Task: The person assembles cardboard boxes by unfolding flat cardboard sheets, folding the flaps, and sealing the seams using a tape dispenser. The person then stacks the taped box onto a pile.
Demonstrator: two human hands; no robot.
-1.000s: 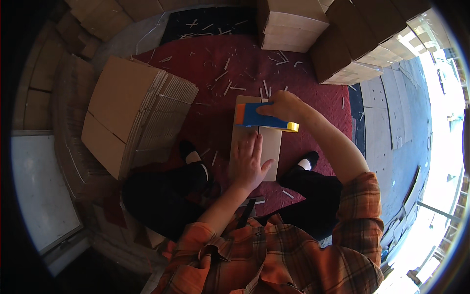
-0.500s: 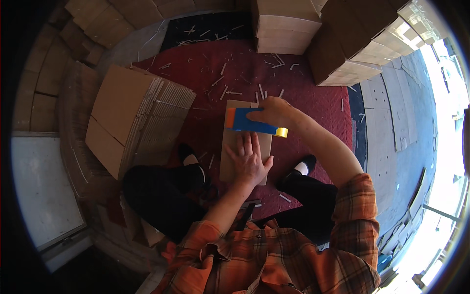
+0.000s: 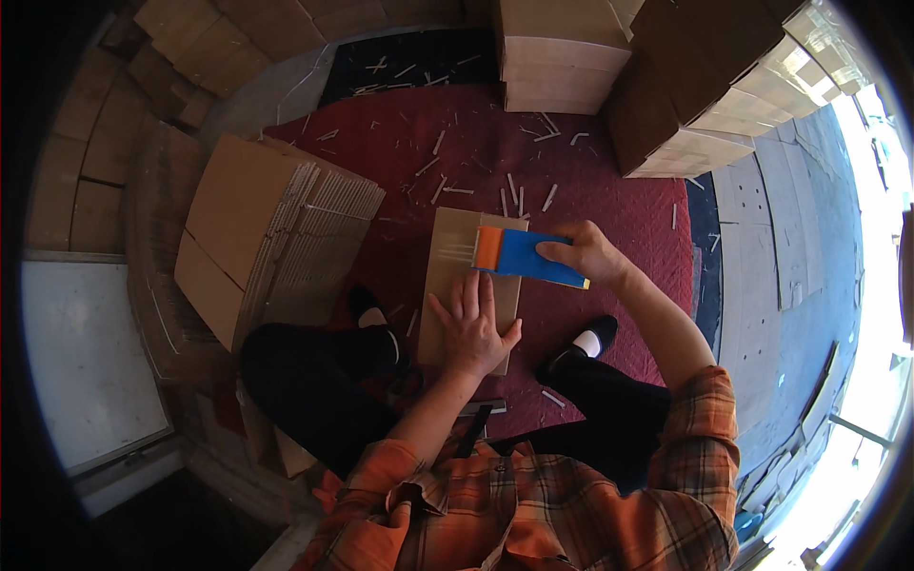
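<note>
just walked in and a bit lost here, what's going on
A person's right hand grips a blue and orange tape dispenser over the far half of a brown box. The left hand rests spread on top of the box, fingertips close to the dispenser. The box is on a red mat. A stack of flat boxes stands to the left.
</note>
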